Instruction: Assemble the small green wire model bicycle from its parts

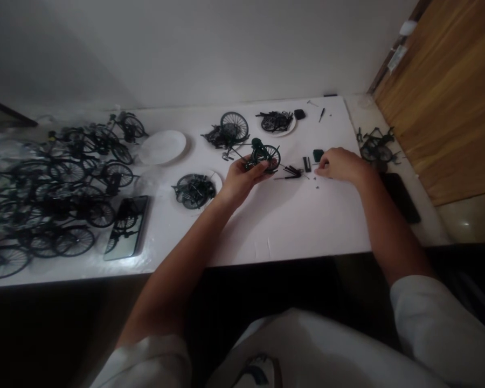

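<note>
My left hand (246, 178) is closed around a dark miniature bicycle (265, 155), lifted a little over the white table, one spoked wheel facing right. To the right, my right hand (335, 164) rests low at the tabletop with thumb and fingertips pinched together; what sits between them is too small to make out. Just behind those fingertips lies a small dark green block (318, 155). Between the two hands are several black slim parts (293, 171) and a short black piece (306, 164). Tiny bits (317, 187) lie near my right fingertips.
Many assembled miniature bicycles (73, 172) crowd the table's left side, near an empty white plate (162, 147) and a phone (127, 226). Plates of bicycle parts (194, 191) (275, 122) and loose wheels (234, 127) lie around. A screwdriver (321, 115) is at the back; another bicycle (377, 145) lies right.
</note>
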Demonstrator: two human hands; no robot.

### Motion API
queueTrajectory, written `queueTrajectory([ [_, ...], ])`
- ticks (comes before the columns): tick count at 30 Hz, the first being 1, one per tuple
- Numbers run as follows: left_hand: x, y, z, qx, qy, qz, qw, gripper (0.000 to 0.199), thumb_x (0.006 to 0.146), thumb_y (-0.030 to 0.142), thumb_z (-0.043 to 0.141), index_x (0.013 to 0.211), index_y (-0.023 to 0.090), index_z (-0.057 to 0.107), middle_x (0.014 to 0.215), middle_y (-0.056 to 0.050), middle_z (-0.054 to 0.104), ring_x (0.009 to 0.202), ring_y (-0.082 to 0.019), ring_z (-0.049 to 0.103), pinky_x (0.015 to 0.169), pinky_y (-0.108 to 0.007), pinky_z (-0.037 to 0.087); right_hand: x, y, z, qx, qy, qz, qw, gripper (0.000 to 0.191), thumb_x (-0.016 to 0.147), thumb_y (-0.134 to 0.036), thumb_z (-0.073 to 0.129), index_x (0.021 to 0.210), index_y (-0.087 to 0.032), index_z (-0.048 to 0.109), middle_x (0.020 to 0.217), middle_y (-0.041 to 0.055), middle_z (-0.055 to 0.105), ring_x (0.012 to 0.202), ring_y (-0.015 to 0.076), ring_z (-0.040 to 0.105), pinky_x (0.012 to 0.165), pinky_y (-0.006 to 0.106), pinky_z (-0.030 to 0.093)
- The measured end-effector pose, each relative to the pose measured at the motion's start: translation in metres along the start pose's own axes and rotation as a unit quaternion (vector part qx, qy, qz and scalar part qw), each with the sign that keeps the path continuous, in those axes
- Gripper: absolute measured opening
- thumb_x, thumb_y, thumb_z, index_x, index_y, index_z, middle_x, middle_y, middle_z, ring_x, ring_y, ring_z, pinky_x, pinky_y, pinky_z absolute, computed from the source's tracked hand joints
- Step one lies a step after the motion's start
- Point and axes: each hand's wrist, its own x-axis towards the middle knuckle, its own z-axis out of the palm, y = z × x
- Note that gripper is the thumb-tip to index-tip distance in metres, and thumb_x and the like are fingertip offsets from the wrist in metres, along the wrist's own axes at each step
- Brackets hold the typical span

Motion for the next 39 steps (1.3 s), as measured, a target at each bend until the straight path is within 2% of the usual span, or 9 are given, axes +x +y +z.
queueTrajectory([
  [5,0.001,0.001,-0.001,0.010,0.008,0.011,1.000,0.047,0.075,0.041,0.102,0.107,0.015,0.079,0.119,-0.013,0.085,0.116,-0.027,0.081,0.108,-0.045,0.067,-0.001,-0.009,0.008,-0.049,0.023,0.016,0.998,0.030,0.097,-0.037,0.073,0.115,-0.017,0.086,0.117,0.0183,0.084,0.095,0.0312,0.077,0.081,0.041,0.057],
  [9,0.004,0.000,-0.004,0.024,0.015,0.031,0.999,0.051,0.074,0.043,0.103,0.110,0.017,0.079,0.120,-0.012,0.085,0.118,-0.027,0.081,0.108,-0.045,0.067,-0.004,-0.014,0.009,-0.061,0.016,0.025,0.998,0.030,0.098,-0.036,0.069,0.116,-0.017,0.085,0.117,0.0176,0.084,0.096,0.0308,0.077,0.083,0.041,0.057],
  [12,0.005,-0.001,-0.006,0.035,0.018,0.041,0.998,0.052,0.075,0.044,0.102,0.112,0.017,0.078,0.121,-0.013,0.085,0.118,-0.027,0.081,0.107,-0.044,0.067,-0.005,-0.017,0.008,-0.063,0.011,0.037,0.997,0.030,0.098,-0.034,0.068,0.116,-0.016,0.084,0.120,0.0197,0.083,0.100,0.0337,0.078,0.085,0.043,0.057],
  [19,0.000,-0.005,0.002,0.038,0.013,0.021,0.999,0.057,0.075,0.043,0.103,0.116,0.014,0.076,0.120,-0.015,0.085,0.116,-0.028,0.082,0.108,-0.046,0.067,-0.004,-0.022,0.010,-0.065,0.014,0.057,0.996,0.034,0.102,-0.034,0.064,0.122,-0.013,0.081,0.121,0.0234,0.082,0.109,0.0391,0.079,0.088,0.045,0.057],
  [23,-0.001,-0.008,0.002,0.054,0.011,0.015,0.998,0.055,0.077,0.042,0.101,0.117,0.013,0.076,0.118,-0.016,0.085,0.111,-0.026,0.082,0.103,-0.043,0.068,-0.004,-0.024,0.011,-0.070,0.021,0.060,0.996,0.037,0.103,-0.033,0.062,0.126,-0.011,0.080,0.122,0.0264,0.081,0.110,0.0403,0.079,0.087,0.046,0.058],
  [27,0.001,-0.010,-0.001,0.060,0.008,0.018,0.998,0.054,0.079,0.042,0.100,0.117,0.013,0.076,0.118,-0.015,0.085,0.112,-0.026,0.083,0.100,-0.040,0.068,-0.005,-0.022,0.008,-0.067,0.019,0.059,0.996,0.034,0.104,-0.032,0.061,0.123,-0.013,0.082,0.122,0.0237,0.081,0.111,0.0390,0.078,0.088,0.046,0.058],
  [33,0.005,-0.013,-0.004,0.066,0.029,0.038,0.997,0.060,0.075,0.043,0.103,0.119,0.014,0.075,0.114,-0.014,0.086,0.110,-0.027,0.084,0.106,-0.045,0.067,-0.008,-0.022,0.006,-0.066,0.068,0.049,0.994,0.024,0.103,-0.028,0.066,0.115,-0.017,0.085,0.122,0.0215,0.081,0.112,0.0382,0.077,0.089,0.044,0.056],
  [36,0.003,-0.012,-0.001,0.083,0.039,0.039,0.995,0.059,0.073,0.043,0.104,0.117,0.015,0.075,0.110,-0.012,0.086,0.108,-0.027,0.084,0.106,-0.044,0.067,-0.007,-0.022,0.010,-0.074,0.073,0.045,0.994,0.027,0.105,-0.027,0.063,0.117,-0.017,0.085,0.121,0.0210,0.082,0.111,0.0380,0.078,0.087,0.043,0.055],
  [39,0.000,-0.010,0.002,0.106,0.024,0.044,0.993,0.052,0.076,0.043,0.102,0.111,0.016,0.076,0.107,-0.011,0.086,0.106,-0.027,0.083,0.104,-0.043,0.066,-0.005,-0.023,0.014,-0.098,0.083,0.042,0.991,0.032,0.107,-0.026,0.057,0.122,-0.016,0.084,0.121,0.0224,0.082,0.110,0.0386,0.078,0.084,0.043,0.055],
])
